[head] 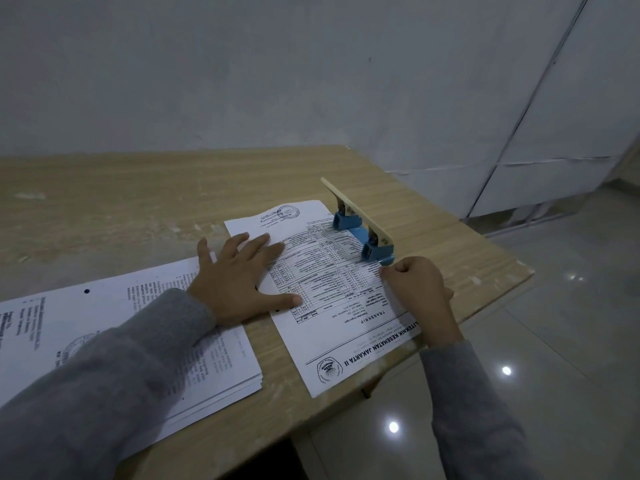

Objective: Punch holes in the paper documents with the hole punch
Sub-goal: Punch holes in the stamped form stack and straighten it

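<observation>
A light wooden table [145, 188] stands against a grey wall [242, 64], tiled floor [554, 341] to its right. Near the table's right edge sits a blue hole punch with a cream lever [360, 225], one printed white sheet [339, 306] lying against its slot, the sheet's near corner overhanging the table front. The left hand [242, 282] lies flat on the sheet's left part; the right hand [420, 289] pinches its right edge just before the punch. Left of the sheet lies a stack of printed white papers [114, 341] under the left sleeve [104, 393]

transcript sheet [332, 306] reading "TRANSKRIP", "KESEHATAN JAKARTA II"
</observation>
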